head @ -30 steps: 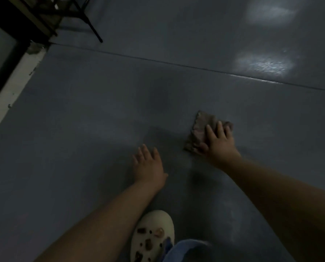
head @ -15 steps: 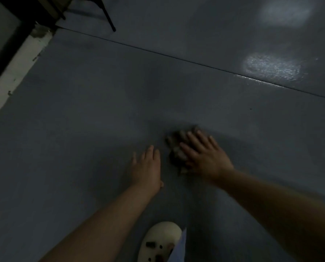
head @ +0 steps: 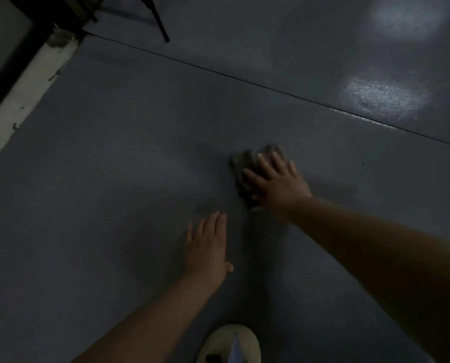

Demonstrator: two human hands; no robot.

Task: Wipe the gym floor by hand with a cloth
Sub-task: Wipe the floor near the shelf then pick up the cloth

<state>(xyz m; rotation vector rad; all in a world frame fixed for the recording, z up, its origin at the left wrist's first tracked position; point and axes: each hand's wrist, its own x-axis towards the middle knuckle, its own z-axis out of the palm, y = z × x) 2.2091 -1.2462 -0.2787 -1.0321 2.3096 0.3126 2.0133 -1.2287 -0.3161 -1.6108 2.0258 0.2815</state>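
Nearest you, a pale shoe [head: 229, 344] sits at the bottom edge; ahead of it your left hand [head: 208, 247] lies flat on the grey floor [head: 101, 192], fingers straight and close together, holding nothing; just beyond and to the right, your right hand [head: 276, 184] presses the dark cloth [head: 241, 163] to the floor, fingers [head: 263, 163] spread flat over it; the cloth is blurred; farther off, a seam line [head: 245, 81] crosses the floor; a black stand leg [head: 159, 24] rests at top left.
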